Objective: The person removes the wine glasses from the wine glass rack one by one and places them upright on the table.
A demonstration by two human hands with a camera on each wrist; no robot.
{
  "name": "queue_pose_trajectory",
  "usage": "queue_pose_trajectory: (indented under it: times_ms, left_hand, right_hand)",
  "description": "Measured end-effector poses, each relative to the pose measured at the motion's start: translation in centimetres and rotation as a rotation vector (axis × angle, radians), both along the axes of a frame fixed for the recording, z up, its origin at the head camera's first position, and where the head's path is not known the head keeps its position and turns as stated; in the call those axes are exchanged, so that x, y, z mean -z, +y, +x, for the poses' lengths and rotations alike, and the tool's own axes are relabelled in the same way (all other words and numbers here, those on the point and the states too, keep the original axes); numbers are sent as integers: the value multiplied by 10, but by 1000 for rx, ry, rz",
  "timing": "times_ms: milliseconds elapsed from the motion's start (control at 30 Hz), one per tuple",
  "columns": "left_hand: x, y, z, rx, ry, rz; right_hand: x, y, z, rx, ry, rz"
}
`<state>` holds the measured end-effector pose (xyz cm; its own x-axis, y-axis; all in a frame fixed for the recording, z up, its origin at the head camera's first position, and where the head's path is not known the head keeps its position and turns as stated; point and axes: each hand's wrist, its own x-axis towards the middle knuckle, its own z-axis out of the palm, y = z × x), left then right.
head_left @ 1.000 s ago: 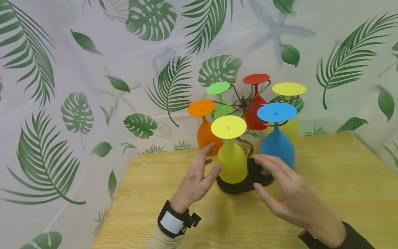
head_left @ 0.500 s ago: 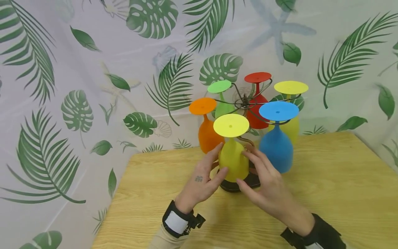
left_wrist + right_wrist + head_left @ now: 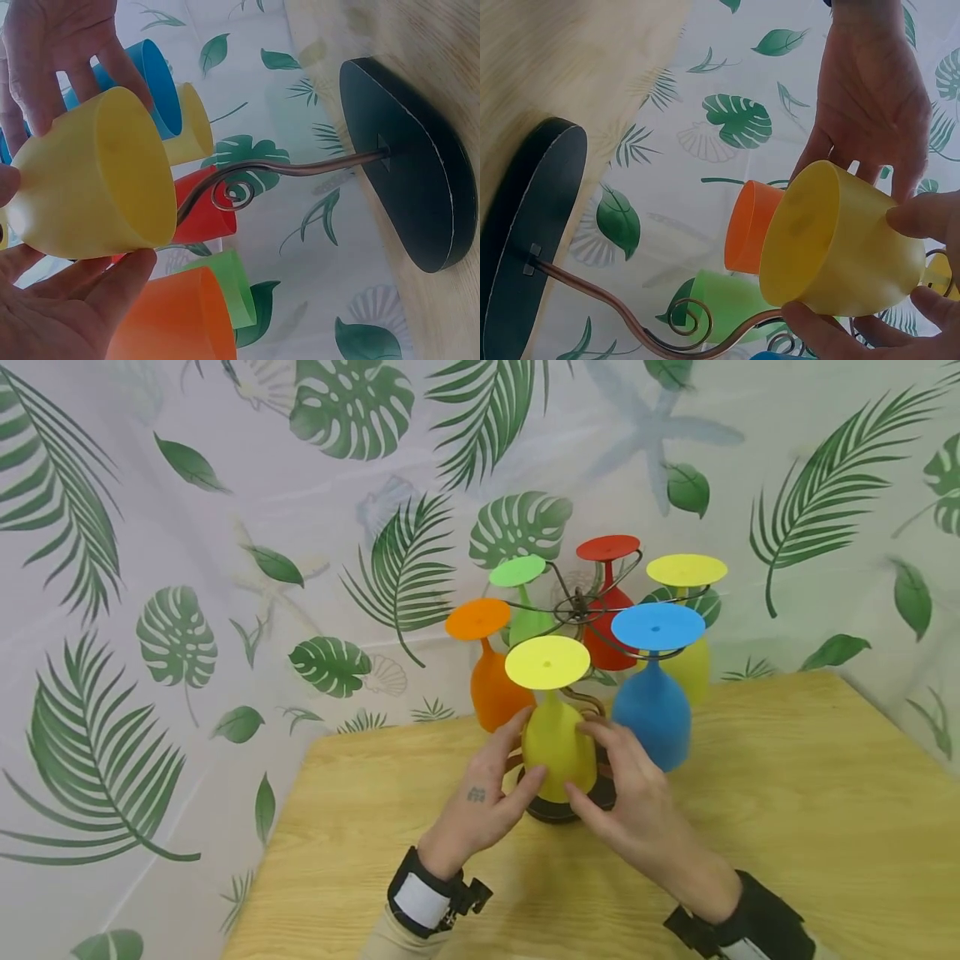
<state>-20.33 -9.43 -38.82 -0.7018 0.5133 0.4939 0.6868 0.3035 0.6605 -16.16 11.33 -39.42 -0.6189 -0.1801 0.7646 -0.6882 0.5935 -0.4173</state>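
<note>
A yellow goblet (image 3: 558, 747) hangs upside down by its foot at the front of a metal glass rack (image 3: 577, 604). On its left side my left hand (image 3: 480, 793) holds the bowl between thumb and fingers. From the right my right hand (image 3: 637, 789) does the same, thumb near the rim. The left wrist view shows the yellow bowl (image 3: 97, 176) with its open mouth facing the rack's black base (image 3: 409, 165). An orange goblet (image 3: 498, 689) hangs just left of it, a blue goblet (image 3: 651, 710) just right.
Green (image 3: 528, 618), red (image 3: 609, 631) and another yellow goblet (image 3: 690, 668) hang at the back of the rack. The rack stands on a wooden table (image 3: 360, 835) near a leaf-patterned backdrop (image 3: 247, 568).
My right hand has moved left from beside the blue goblet to the front yellow goblet. My left hand has closed in on its left side. The goblets stay hanging.
</note>
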Motion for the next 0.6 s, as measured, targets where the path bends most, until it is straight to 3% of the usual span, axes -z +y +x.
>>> queue_pose_trajectory:
  times_ms: [333, 600]
  left_hand:
    - [-3, -4, -2, 3, 2, 1]
    - [-3, -10, -2, -30, -34, 8]
  right_hand:
    - [-4, -7, -2, 23, 28, 6]
    - [-4, -13, -6, 1, -11, 11]
